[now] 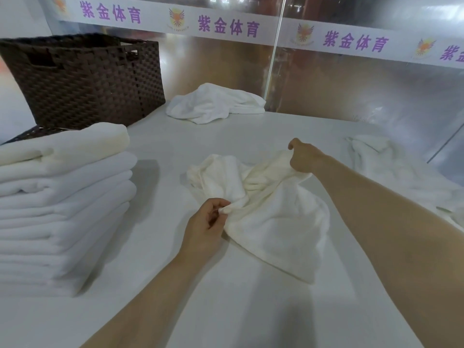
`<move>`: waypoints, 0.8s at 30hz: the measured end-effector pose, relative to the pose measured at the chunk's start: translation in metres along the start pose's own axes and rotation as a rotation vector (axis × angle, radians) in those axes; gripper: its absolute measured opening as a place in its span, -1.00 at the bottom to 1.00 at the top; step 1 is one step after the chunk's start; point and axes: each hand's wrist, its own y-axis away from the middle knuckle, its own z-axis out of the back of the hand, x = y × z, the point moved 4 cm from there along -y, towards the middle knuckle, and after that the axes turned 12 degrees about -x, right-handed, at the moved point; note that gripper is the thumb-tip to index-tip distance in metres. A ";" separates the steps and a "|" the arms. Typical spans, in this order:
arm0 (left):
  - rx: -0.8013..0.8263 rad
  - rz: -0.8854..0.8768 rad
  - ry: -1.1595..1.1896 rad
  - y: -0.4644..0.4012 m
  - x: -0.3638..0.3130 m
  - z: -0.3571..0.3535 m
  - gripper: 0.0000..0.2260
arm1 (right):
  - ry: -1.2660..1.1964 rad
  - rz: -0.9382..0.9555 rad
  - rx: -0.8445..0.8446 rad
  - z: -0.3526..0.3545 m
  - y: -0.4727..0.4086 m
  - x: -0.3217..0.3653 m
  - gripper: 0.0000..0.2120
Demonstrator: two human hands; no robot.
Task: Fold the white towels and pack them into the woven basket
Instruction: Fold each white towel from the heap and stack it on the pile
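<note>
While the folded stack [62,197] waits left of the crumpled towel [266,209], below the woven basket [85,79], the left hand [206,227] pinches its near edge and the right hand [303,156] grips its far corner, probably to spread it flat.

place: sports club towel station — sports-branded banner [226,27] | glass partition [351,79]
</note>
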 end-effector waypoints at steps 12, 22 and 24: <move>-0.012 -0.051 0.024 -0.008 -0.014 0.001 -0.81 | 0.019 -0.083 -0.084 0.050 0.026 -0.031 -0.75; -0.167 -0.356 -0.204 -0.083 -0.099 0.044 -0.81 | -0.474 -0.206 -0.083 0.134 0.040 -0.048 -0.95; -0.184 -0.416 -0.253 -0.096 -0.118 0.051 -0.82 | -0.448 -0.180 -0.105 0.148 0.040 -0.047 -0.91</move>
